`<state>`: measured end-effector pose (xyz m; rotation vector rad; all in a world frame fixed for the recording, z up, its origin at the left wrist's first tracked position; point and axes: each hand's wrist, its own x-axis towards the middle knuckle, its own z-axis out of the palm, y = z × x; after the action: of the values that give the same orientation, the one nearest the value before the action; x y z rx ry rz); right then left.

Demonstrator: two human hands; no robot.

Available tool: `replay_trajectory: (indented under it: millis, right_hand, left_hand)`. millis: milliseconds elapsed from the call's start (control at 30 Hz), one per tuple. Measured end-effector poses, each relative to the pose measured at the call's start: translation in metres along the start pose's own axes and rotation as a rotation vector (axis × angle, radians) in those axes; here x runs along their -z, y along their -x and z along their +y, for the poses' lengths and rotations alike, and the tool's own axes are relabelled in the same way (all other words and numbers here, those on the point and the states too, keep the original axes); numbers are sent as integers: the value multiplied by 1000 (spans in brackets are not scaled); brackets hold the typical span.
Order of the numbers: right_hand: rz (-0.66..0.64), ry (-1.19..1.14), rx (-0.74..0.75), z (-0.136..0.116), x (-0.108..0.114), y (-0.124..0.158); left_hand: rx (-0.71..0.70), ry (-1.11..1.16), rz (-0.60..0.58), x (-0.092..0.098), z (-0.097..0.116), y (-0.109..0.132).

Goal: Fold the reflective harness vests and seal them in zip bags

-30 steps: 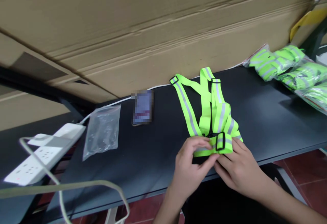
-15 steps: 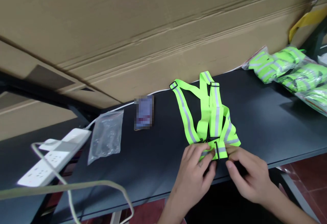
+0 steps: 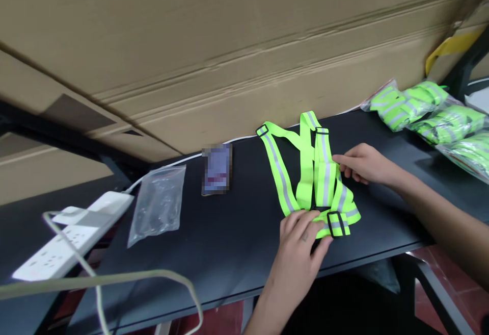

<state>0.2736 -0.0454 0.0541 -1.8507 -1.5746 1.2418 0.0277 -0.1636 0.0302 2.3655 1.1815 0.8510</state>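
Observation:
A neon-yellow reflective vest (image 3: 281,172) made of elastic straps lies spread on the dark table, its shoulder ends towards the cardboard. Grey reflective stripes run along the straps, and black slider buckles show at the shoulders and near the waist. My left hand (image 3: 300,243) is closed on the waist band at the near end, just left of the black buckle (image 3: 336,224); its fingertips are partly hidden. My right hand (image 3: 362,164) has its thumb and forefinger at the right edge of the vertical strap, with the other fingers curled beneath.
A clear plastic bag (image 3: 158,200) lies flat on the left, beside a blurred phone-sized object (image 3: 217,169). A white power strip (image 3: 76,238) with loose cables is at far left. Several bagged vests (image 3: 445,123) are at the right. A cardboard wall (image 3: 237,59) backs the table.
My right hand has left the waist band and moved up to the right edge of the vertical strap. The buckle at the near end has turned to face up more. My left hand stays on the band.

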Motion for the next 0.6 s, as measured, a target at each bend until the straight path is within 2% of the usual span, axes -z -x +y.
replay_trajectory:
  millis: [133, 267, 367, 600]
  right_hand:
    - [97, 79, -50, -12, 4, -41]
    - [28, 136, -38, -17, 4, -64]
    - [38, 93, 21, -14, -1, -76]
    - [275, 58, 228, -2, -4, -107]
  left_hand:
    - [-12, -17, -44, 1, -1, 0]
    - [-29, -22, -70, 1, -2, 1]
    - [-30, -5, -97, 1, -4, 1]
    - [-19, 38, -148, 1, -7, 3]
